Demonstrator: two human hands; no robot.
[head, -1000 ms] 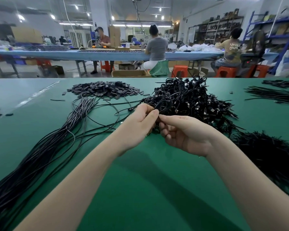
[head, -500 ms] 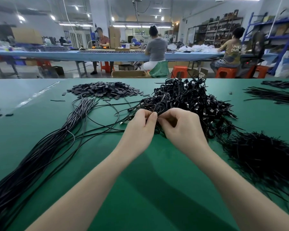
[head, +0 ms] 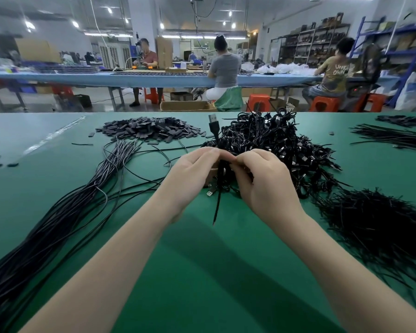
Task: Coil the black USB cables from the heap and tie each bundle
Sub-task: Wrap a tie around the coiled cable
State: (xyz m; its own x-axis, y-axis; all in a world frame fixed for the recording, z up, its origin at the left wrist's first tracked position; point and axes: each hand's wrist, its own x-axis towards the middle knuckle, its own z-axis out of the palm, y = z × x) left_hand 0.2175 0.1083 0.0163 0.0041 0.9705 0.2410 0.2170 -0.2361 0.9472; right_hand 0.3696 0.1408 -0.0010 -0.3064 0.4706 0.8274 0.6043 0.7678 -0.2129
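A coiled black USB cable bundle [head: 223, 175] is pinched between my left hand [head: 192, 176] and my right hand [head: 262, 183], just above the green table [head: 202, 272]. Its USB plug [head: 213, 123] sticks up above my fingers, and a thin black tie end [head: 217, 207] hangs down below them. A small connector [head: 210, 193] shows under my left hand. Behind my hands lies a heap of tied bundles [head: 274, 145]. A long sheaf of straight black cables [head: 58, 219] runs along the left of the table.
A pile of black twist ties [head: 380, 227] lies to the right of my right arm. Flat dark tabs [head: 149, 128] are heaped at the back left. More ties [head: 392, 138] lie at the far right. Several people sit at a blue bench [head: 154, 78] beyond.
Both hands have closed tighter together on the bundle and lifted it slightly. The USB plug now stands up above my fingers and the tie end hangs below.
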